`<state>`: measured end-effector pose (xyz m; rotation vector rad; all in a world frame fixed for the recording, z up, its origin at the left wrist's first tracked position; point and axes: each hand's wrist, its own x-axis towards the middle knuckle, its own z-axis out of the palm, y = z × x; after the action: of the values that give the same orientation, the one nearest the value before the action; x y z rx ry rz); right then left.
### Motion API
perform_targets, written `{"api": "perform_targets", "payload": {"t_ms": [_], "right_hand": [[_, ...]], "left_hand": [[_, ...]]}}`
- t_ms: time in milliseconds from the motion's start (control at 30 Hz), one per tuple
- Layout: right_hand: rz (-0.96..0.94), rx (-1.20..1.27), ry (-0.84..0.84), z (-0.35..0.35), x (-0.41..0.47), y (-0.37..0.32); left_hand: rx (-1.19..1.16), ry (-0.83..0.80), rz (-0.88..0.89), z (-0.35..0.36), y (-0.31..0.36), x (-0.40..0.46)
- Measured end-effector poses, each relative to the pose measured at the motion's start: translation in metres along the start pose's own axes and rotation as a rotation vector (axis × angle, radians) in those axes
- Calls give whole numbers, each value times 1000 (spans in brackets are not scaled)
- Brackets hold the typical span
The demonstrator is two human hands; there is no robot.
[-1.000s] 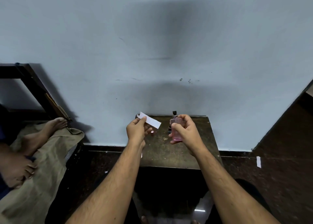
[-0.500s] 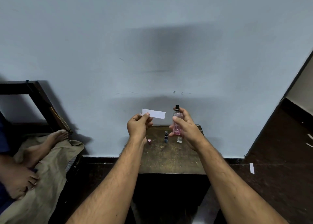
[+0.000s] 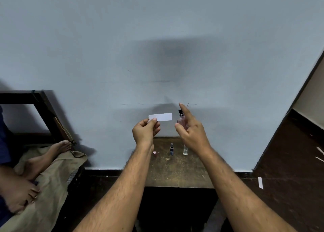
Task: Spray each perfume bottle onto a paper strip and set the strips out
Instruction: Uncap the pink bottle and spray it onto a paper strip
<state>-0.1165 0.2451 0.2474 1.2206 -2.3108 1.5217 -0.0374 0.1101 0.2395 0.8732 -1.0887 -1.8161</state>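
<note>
The pink perfume bottle (image 3: 182, 120) is up in the air, held by the right hand (image 3: 192, 133), with one finger lifted above its black top. Just to its left, the left hand (image 3: 146, 133) pinches a white paper strip (image 3: 161, 117). Below, on the little brown table (image 3: 177, 168), stand a dark bottle (image 3: 171, 149) and a clear bottle (image 3: 185, 149)

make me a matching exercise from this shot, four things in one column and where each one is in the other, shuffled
Things:
1. paper strip
2. pink perfume bottle
3. small dark spray bottle
4. loose white strip

Places:
A. standing on the table
B. lying on the dark floor at right
C. pinched in the left hand
D. held in the right hand

Pairs: 1-C, 2-D, 3-A, 4-B
</note>
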Motion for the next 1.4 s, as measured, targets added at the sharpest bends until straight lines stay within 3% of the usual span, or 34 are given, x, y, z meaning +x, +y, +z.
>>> {"api": "perform_targets", "payload": {"t_ms": [133,500,1400], "right_hand": [[-77,-88,53,3,-3,-2],[-63,-169,77,1,-1,-2],[-57,-107,123,-4,-4,-5]], "left_hand": [[-7,4,12,3,0,0],[-1,-12,-11,9,-1,-2],[67,21,26,4,3,4]]}}
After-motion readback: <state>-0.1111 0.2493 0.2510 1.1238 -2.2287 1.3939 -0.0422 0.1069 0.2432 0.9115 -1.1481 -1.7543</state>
